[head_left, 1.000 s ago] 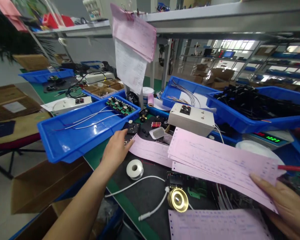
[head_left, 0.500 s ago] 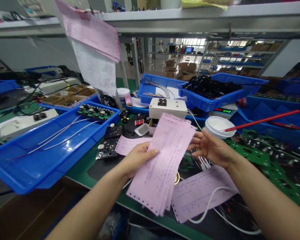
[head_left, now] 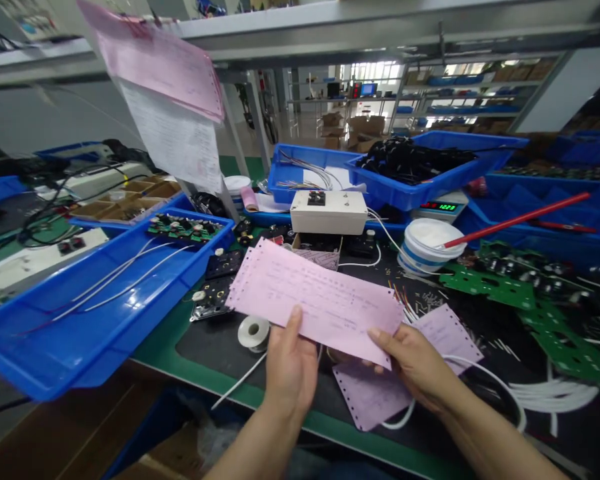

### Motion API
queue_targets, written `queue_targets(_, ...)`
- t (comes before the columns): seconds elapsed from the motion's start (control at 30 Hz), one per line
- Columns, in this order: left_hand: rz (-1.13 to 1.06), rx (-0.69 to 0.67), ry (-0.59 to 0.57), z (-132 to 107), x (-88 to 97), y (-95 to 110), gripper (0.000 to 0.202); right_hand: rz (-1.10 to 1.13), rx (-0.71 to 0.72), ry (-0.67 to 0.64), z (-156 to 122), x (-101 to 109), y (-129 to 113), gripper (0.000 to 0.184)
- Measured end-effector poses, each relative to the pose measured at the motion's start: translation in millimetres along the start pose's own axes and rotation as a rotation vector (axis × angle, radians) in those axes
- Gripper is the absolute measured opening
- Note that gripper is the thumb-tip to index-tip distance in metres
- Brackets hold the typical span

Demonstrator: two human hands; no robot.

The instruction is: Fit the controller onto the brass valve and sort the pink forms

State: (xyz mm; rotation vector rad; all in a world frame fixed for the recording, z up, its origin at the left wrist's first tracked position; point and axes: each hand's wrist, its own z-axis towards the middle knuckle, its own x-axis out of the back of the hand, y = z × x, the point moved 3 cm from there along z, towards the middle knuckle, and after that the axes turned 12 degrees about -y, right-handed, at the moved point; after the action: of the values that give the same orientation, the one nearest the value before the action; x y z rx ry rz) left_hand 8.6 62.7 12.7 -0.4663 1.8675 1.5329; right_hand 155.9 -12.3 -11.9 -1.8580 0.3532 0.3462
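Since half a second ago our stack of thin pink paper forms with punched edges (head_left: pixel 315 300) has swung from hanging lengthwise to lying crosswise and nearly flat, and both hands have dropped closer to us. It now sits in the air just above the black mat, over a loose pink sheet (head_left: pixel 367 400). Our left hand (head_left: pixel 290 373) pinches the near edge with the thumb on top, and our right hand (head_left: pixel 413 363) clamps the right corner the same way, the two hands apart. We judge the sheets light, limp and easy to crease or fan apart, so holding two edges should keep them square. To the left, a long blue plastic tray (head_left: pixel 105 360) holds white wires (head_left: pixel 125 277) and a green circuit board (head_left: pixel 185 229). Farther back, one blue bin (head_left: pixel 420 190) is heaped with black parts, another (head_left: pixel 279 175) holds wire bundles, and a white round tub (head_left: pixel 410 257) carries a red-handled tool (head_left: pixel 520 220)
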Motion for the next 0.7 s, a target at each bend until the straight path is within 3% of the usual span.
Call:
queue_targets(0.1, 0.154, -0.033, 0.079, -1, 26.1, 23, 0.032, -0.033, -0.068, -0.011, -12, 21, -6, 0.039)
queue_targets(0.2, 0.309, 0.111, 0.094, -2, 53.6, 38, 0.033, -0.057, -0.115, -0.001, -24, 38, -9, 0.037)
queue_targets(0.3, 0.413, 0.242, 0.058, -8, 70.5, 39, 0.038, -0.091, -0.135, -0.022, -29, 47, -7, 0.036)
queue_targets(0.57, 0.528, 0.256, -0.033, -18, 69.1, 23, 0.058, -0.172, -0.192, 0.012, -35, 54, -4, 0.037)
queue_targets(0.7, 0.581, 0.23, -0.075, -17, 64.0, 20, 0.051, -0.163, -0.201, 0.025, -36, 57, -5, 0.035)
